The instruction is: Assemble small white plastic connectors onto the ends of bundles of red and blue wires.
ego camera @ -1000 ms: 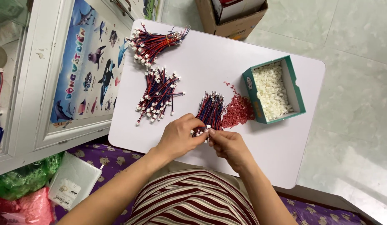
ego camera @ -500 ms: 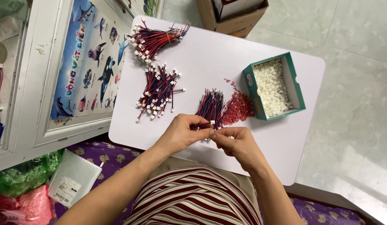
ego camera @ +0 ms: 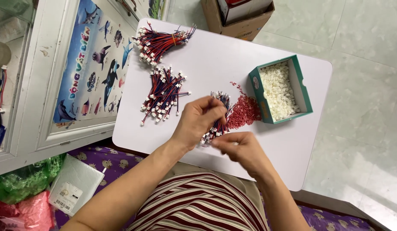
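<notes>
A bench was positioned directly in front of the seated person. On its far left corner a tied bundle of wire leads was laid; nearer, just below it, a loose pile of wire leads was spread. Towards the right side an open box of small connector housings was placed, with a heap of small terminals touching its left wall. A further small bunch of leads was located left of that heap, held above the bench between the left hand and the right hand. Beyond the far edge a cardboard box was set on the floor. A cabinet door bearing a poster was found left of the bench.
</notes>
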